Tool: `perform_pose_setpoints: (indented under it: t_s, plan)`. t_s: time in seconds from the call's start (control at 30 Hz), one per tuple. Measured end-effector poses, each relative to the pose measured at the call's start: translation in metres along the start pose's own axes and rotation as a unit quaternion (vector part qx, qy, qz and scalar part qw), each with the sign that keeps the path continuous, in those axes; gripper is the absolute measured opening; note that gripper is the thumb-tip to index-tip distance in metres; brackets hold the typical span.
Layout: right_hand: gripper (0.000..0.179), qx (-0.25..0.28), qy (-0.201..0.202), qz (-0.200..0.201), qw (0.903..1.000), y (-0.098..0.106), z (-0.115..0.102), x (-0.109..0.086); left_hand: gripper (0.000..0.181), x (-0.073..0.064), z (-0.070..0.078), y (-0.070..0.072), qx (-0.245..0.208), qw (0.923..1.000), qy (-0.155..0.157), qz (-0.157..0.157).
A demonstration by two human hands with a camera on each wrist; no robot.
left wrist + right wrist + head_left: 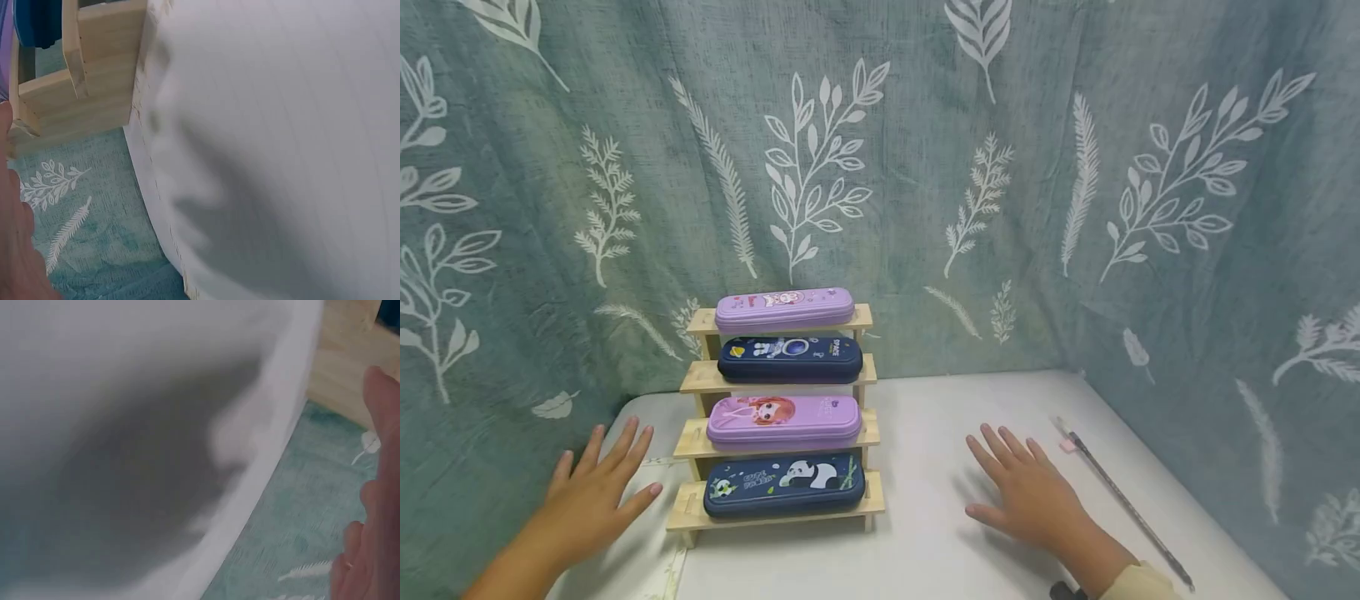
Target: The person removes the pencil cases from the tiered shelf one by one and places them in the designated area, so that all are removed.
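Pencil cases (784,422) lie before you, one on each of the four tiers of a wooden rack (874,493), which stands on the left half of the white bench (955,467) and steps up towards the far edge. Nearest you, a black object (1063,592), mostly out of view, shows just left of your right sleeve (1138,583). Your left hand (597,493) and right hand (1032,498) are both released, fingers spread: the left just beside the rack, towards the bench's left edge, the right well apart from it, towards the right edge. A thin dark stick (1131,502) lies along the right edge, a small pink piece (1067,447) just beside its pale far end. On your nearest, lowest tier is a navy panda case (785,486); behind it come a purple girl case (808,421), a navy astronaut case (790,362) and, highest, a lilac case (786,310). Beyond the bench's far edge hangs a blue-green curtain (917,192) with white sprigs.
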State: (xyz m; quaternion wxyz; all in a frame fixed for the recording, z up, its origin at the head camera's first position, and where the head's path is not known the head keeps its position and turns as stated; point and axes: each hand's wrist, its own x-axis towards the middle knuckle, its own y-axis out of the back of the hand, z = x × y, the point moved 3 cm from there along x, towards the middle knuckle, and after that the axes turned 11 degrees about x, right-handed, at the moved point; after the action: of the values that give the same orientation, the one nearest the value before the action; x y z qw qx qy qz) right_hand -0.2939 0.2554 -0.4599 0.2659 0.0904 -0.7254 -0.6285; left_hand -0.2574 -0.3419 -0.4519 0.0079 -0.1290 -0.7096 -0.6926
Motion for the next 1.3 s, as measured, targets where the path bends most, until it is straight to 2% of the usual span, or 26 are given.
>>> perform_pose_setpoints:
  t_s: [0.2,0.37,0.47,0.57,0.67,0.8,1.03,1.2,1.3]
  plan:
    - [0.092,0.071,-0.008,-0.023,0.9971,-0.008,-0.026,0.010,0.081,0.006,0.011,-0.002,-0.082,0.9966,0.009,-0.003]
    - [0.091,0.140,-0.051,-0.040,0.9880,-0.014,-0.049,0.020,0.076,0.014,0.017,0.000,-0.160,0.9868,0.022,0.016]
    - [0.089,0.175,-0.071,-0.042,0.9811,-0.017,-0.060,0.024,0.075,0.018,0.023,0.002,-0.219,0.9749,0.038,0.010]
    - [0.086,0.199,-0.069,-0.038,0.9767,-0.017,-0.069,0.026,0.075,0.024,0.031,0.002,-0.266,0.9618,0.066,-0.009]
    - [0.084,0.215,-0.060,-0.031,0.9744,-0.018,-0.076,0.028,0.077,0.030,0.039,0.000,-0.287,0.9528,0.096,-0.023]
    - [0.084,0.232,-0.048,-0.028,0.9711,-0.022,-0.084,0.034,0.079,0.037,0.049,-0.002,-0.317,0.9412,0.113,-0.026]
    - [0.084,0.273,-0.032,-0.025,0.9611,-0.033,-0.106,0.047,0.076,0.044,0.059,-0.004,-0.407,0.9014,0.146,-0.024]
    - [0.083,0.303,-0.043,-0.016,0.9518,-0.036,-0.125,0.057,0.068,0.048,0.061,-0.008,-0.429,0.8868,0.171,-0.009]
    - [0.083,0.301,-0.047,0.005,0.9524,-0.035,-0.132,0.061,0.064,0.052,0.062,-0.013,-0.450,0.8726,0.191,-0.015]
